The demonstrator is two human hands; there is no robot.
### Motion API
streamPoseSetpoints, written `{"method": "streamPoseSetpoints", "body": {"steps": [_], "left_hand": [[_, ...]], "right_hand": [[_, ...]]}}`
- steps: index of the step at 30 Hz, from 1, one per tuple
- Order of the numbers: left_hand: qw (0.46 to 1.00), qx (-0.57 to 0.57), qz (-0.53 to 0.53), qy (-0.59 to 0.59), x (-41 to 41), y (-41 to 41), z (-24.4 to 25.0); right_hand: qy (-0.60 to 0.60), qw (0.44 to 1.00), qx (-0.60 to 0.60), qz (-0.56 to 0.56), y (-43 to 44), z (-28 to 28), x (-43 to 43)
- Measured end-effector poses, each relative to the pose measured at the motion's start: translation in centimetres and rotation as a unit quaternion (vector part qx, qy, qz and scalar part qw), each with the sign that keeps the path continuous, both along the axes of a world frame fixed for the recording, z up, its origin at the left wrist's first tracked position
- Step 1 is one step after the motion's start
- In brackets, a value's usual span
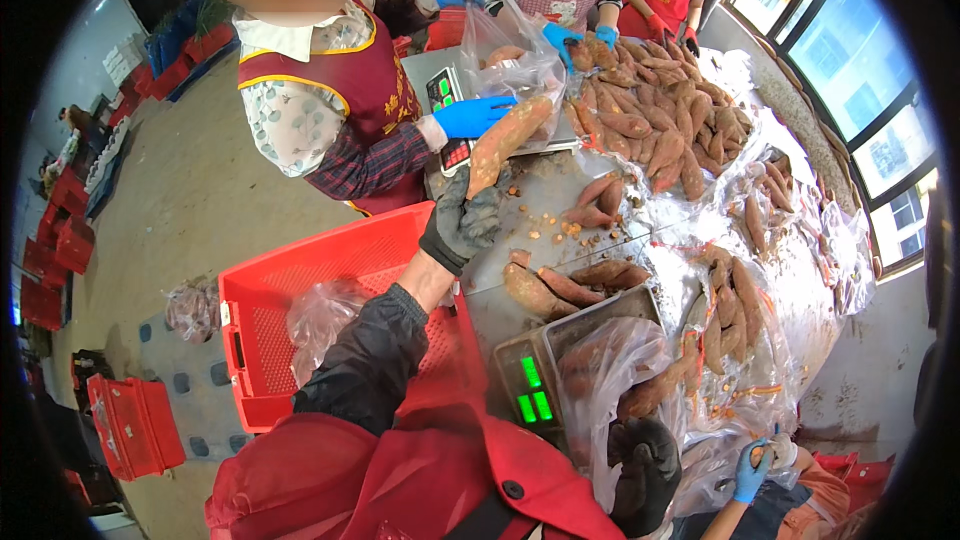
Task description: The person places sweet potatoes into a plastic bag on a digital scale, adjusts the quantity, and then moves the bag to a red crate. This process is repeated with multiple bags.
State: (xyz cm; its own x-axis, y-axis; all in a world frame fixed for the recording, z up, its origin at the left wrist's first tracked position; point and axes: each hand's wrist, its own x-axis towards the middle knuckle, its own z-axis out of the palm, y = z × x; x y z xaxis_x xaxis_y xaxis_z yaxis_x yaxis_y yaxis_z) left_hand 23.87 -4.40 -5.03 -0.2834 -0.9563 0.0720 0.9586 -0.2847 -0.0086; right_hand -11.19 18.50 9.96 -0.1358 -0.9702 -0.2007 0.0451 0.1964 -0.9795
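Observation:
My left hand (463, 221), in a black glove, grips the lower end of a long sweet potato (510, 136) above the table. The upper end is close to a co-worker's blue-gloved hand (474, 117). My right hand (645, 457), also black-gloved, is at the edge of a clear plastic bag (626, 341) on the near scale (525, 382). Sweet potatoes show through the bag's film. Another sweet potato (654, 388) lies against the bag just above my right fingers; whether they grip it or the film is hidden.
A red plastic crate (251, 382) with a bagged bundle (326, 319) inside stands left of the metal table (480, 270). A large sweet potato heap (652, 112) covers the far side. Loose sweet potatoes (540, 292) lie behind the near scale. Co-workers stand around; another scale (442, 90) holds a bag.

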Motion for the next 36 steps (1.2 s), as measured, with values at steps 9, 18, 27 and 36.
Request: {"method": "streamPoseSetpoints", "body": {"steps": [9, 18, 27, 36], "left_hand": [[0.996, -0.022, -0.045, 0.068, 0.0, 0.4, -0.2], [0.982, -0.058, 0.026, 0.175, -2.1, -0.8, -1.0], [0.972, -0.107, 0.022, 0.206, -3.1, -1.7, -1.4], [0.992, 0.005, 0.023, -0.121, -2.8, -0.2, -2.8]], "right_hand": [[-0.030, 0.999, 0.006, 0.017, 0.6, -2.1, -1.4], [0.007, 1.000, 0.024, 0.018, 0.0, 0.4, 0.5], [-0.009, 0.999, 0.036, 0.022, -0.2, 0.0, 0.6], [-0.047, 0.998, 0.037, 0.002, 0.2, -1.2, 0.2]]}}
